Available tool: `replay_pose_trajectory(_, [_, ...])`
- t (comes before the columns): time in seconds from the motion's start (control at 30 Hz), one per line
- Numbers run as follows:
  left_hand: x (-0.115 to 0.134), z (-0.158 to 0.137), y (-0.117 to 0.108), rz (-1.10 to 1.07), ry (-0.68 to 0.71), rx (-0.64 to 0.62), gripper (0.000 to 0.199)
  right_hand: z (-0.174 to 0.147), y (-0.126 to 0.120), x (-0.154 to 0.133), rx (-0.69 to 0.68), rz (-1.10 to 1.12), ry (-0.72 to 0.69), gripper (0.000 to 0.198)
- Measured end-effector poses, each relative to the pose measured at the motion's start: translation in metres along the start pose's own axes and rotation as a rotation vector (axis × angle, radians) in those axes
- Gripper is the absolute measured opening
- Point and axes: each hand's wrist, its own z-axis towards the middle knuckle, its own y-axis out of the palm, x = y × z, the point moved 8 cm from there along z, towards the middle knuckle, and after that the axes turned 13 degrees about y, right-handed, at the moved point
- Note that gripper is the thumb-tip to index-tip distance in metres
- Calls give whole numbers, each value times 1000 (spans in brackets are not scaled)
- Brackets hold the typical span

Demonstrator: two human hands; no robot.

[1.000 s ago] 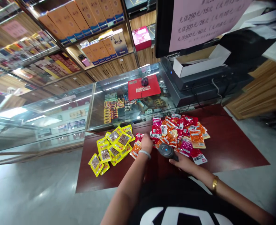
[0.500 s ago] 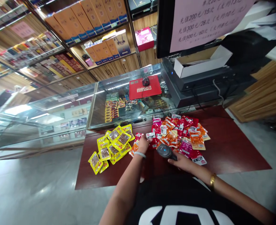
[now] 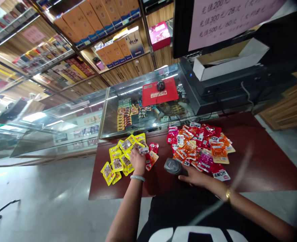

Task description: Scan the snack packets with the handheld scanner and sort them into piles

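Observation:
My left hand (image 3: 137,162), with a pale bangle at the wrist, is at the right side of a pile of yellow snack packets (image 3: 117,164). A red snack packet with a white label (image 3: 143,150) is at its fingers, seemingly pinched; the fingers are slightly blurred. Just right of it lie an orange packet (image 3: 152,159) and a small red packet (image 3: 153,147). My right hand (image 3: 192,175) is closed around the handle of a dark barcode scanner (image 3: 173,166), in front of a heap of red, orange and magenta packets (image 3: 201,141).
The dark red tabletop (image 3: 259,151) meets a glass display counter (image 3: 105,124). On the glass lie a red mouse pad (image 3: 148,97) and a black mouse (image 3: 160,85). A monitor (image 3: 182,30) and an open white box (image 3: 219,72) are at the upper right. Shelves of boxes stand behind.
My left hand has moved left with the red packet, away from the mixed heap to the yellow pile. The scanner has shifted slightly left in my right hand, and the view has tilted.

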Motion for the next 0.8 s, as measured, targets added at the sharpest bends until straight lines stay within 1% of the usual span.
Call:
replay_pose_trajectory(0.03, [10,5,-5,55,58,64,51,0,-2,1,11,8,-11,71])
replay_pose_trajectory(0.07, [23,11,-2,69,124,77,52,0,-4,2,31,25,-24,71])
replay_pose_trajectory(0.1, [40,18,10,50,189,46,52,-1,-7,4,52,46,-28,71])
replay_pose_trajectory(0.13, [58,25,27,8,244,-18,50,-1,-10,9,74,68,-13,71])
replay_pose_trajectory(0.17, [76,32,47,-41,283,-86,47,-2,-12,15,92,87,20,71])
replay_pose_trajectory(0.2, [91,38,67,-90,292,-146,45,-2,-14,23,104,100,65,71])
replay_pose_trajectory(0.23, [104,44,88,-146,269,-218,41,-3,-16,31,114,109,110,71])
replay_pose_trajectory(0.3, [120,52,126,-289,161,-344,33,-6,-20,42,130,127,167,69])
replay_pose_trajectory(0.33, [124,55,139,-366,99,-380,30,-8,-22,45,136,139,175,68])
replay_pose_trajectory(0.37, [125,57,148,-434,47,-392,28,-9,-23,47,139,153,179,67])
replay_pose_trajectory(0.43, [124,59,153,-524,-7,-361,24,-12,-28,48,154,186,192,66])
replay_pose_trajectory(0.5, [118,58,148,-566,-12,-320,19,-15,-33,47,182,211,198,67])
replay_pose_trajectory(0.57, [110,51,140,-601,-15,-297,17,-15,-37,43,209,220,192,66])
replay_pose_trajectory(0.63, [101,40,136,-727,-43,-289,19,-13,-39,35,220,219,169,62])
replay_pose_trajectory(0.73, [91,21,133,-1008,-93,-299,22,-5,-38,22,211,221,123,61])
replay_pose_trajectory(0.8, [86,12,130,-1069,-106,-316,24,2,-34,15,192,213,103,65])
